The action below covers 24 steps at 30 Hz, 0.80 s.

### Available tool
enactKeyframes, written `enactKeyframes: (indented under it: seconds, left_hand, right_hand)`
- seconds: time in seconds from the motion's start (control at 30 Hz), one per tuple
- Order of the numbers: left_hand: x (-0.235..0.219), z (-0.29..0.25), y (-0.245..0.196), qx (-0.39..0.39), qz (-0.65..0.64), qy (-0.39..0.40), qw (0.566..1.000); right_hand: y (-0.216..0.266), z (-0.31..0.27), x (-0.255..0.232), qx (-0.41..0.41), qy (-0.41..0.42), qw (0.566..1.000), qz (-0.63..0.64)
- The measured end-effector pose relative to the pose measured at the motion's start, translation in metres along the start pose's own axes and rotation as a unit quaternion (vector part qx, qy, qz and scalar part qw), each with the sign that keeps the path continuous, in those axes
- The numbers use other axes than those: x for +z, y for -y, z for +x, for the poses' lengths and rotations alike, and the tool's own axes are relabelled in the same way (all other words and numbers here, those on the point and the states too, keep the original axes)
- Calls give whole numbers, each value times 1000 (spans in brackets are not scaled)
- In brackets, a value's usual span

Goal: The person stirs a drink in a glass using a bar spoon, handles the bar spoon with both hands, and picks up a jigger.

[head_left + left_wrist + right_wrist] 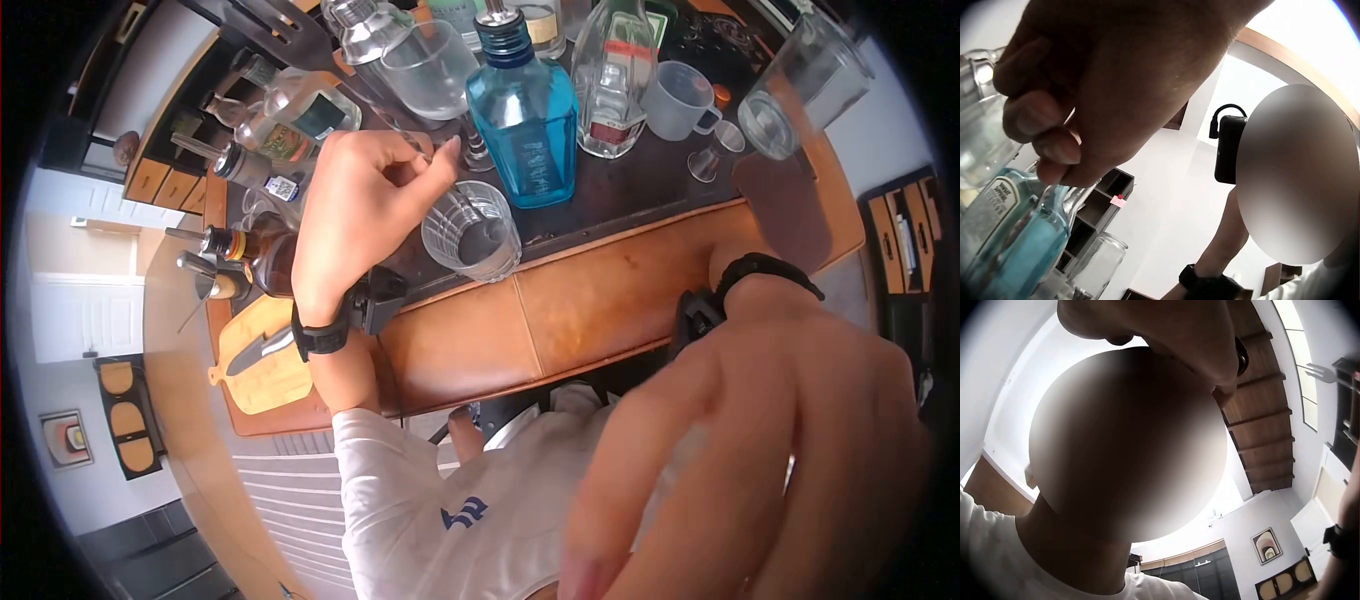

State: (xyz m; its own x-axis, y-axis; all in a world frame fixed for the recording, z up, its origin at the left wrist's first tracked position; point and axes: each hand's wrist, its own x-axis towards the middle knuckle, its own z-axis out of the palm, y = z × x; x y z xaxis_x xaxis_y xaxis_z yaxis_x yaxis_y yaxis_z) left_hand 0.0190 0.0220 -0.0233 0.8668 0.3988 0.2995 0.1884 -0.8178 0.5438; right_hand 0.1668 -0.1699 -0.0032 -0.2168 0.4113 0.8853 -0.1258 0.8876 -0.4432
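My left hand (365, 210) is over a ribbed clear glass (470, 235), thumb and fingers pinching a thin metal stem that slants down into it. In the left wrist view, that hand (1110, 94) has its fingertips bent together above a blue bottle (1029, 244). The same blue bottle (525, 135) stands just behind the glass. My right hand (750, 450) is large and close to the head camera, fingers extended and spread a little, with no object visible in it. The right wrist view shows part of this hand (1154, 325) raised by the head.
Several bottles and a stemmed glass (430, 70) crowd the back of the dark counter. At right are a plastic measuring cup (680, 100), a small jigger (715, 150) and a tall glass jar (805, 85). A knife (262, 350) lies on a wooden board (275, 385) at left.
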Motion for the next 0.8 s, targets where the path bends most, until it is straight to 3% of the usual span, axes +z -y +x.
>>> enactKeyframes:
  seconds: [0.27,0.4,0.67,0.8]
  left_hand:
    - [1,-2,-2,-36,8,10,999]
    - [4,-1,-7,-49,-40,1,998]
    - [2,-2,-5,-46,-17,-1,999]
    - [0,-1,-6,-32,-4,3,999]
  right_hand:
    - [12,-36,-14,1,-62,998,6]
    - [11,-34,2,0,-80,997,3]
    - [22,-42,4,-23,-83,996,29]
    - [4,-24,11,-32,-86,995,39]
